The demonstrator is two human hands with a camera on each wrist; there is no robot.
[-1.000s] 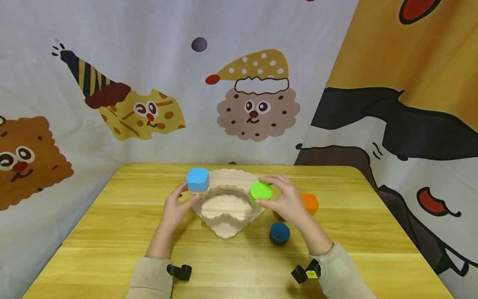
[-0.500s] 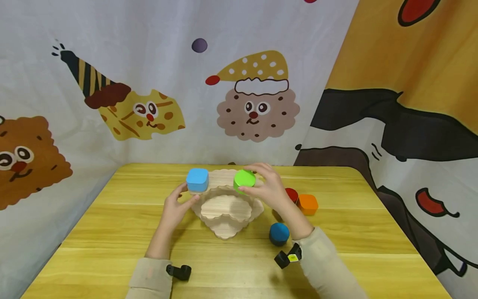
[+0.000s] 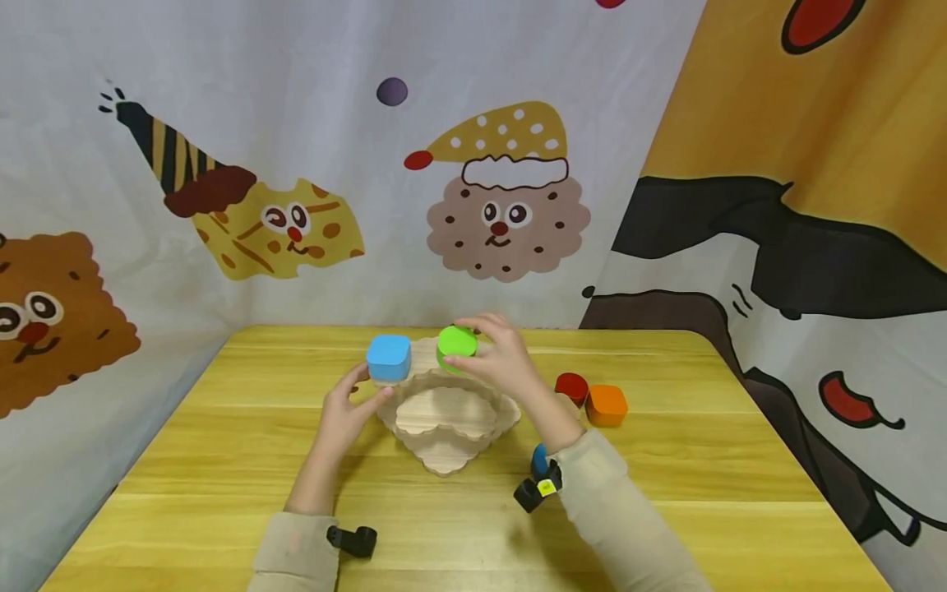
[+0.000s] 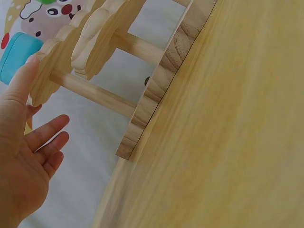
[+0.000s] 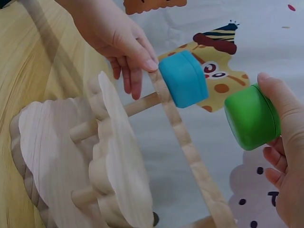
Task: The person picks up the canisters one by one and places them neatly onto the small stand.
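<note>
A tiered wooden stand (image 3: 447,411) with scalloped, cloud-like shelves on round posts stands on the table. On the left end of its top shelf sits a light blue rounded block (image 3: 388,358). My left hand (image 3: 348,419) grips the shelf's edge beside that block, thumb at the rim and the other fingers loosely spread below, as the left wrist view shows. Between thumb and fingertips my right hand (image 3: 501,358) pinches a bright green block (image 5: 251,116). In the right wrist view the green block is held above the shelf, apart from the blue one.
To the right lie a red round block (image 3: 571,388) and an orange square block (image 3: 607,405). A dark blue round block (image 3: 540,460) is partly hidden by the right wrist camera (image 3: 538,487). Behind the wooden table (image 3: 222,460) hangs a cartoon-printed curtain (image 3: 311,74).
My right hand has carried the green block leftward over the stand, closer to the light blue block. The red block has come into sight. My left hand keeps its place.
</note>
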